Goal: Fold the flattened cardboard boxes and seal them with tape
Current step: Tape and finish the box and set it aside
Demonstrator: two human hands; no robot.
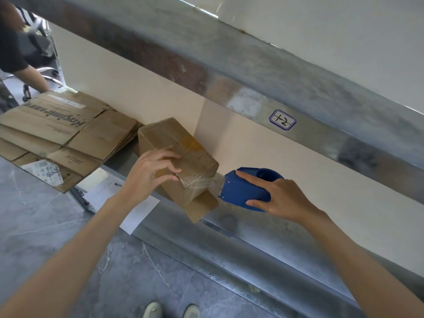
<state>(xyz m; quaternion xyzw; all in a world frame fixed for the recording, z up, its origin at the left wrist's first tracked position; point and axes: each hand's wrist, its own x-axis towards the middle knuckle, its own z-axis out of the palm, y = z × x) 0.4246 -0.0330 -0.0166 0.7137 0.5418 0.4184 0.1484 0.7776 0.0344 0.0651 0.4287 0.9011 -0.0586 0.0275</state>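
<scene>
A small folded cardboard box (183,152) lies on the pale shelf (286,171), its near end tilted over the front edge, one flap hanging below. My left hand (149,173) presses on the box's near top with curled fingertips at the seam. My right hand (284,198) grips a blue tape dispenser (245,189) just right of the box. A strip of clear tape (206,182) stretches from the dispenser onto the box end.
A stack of flattened cardboard boxes (59,131) lies on the shelf to the left. White paper sheets (128,203) hang over the metal front rail (229,249). A steel beam (275,88) runs above. Another person's arm (34,76) shows far left. The grey floor and my shoes are below.
</scene>
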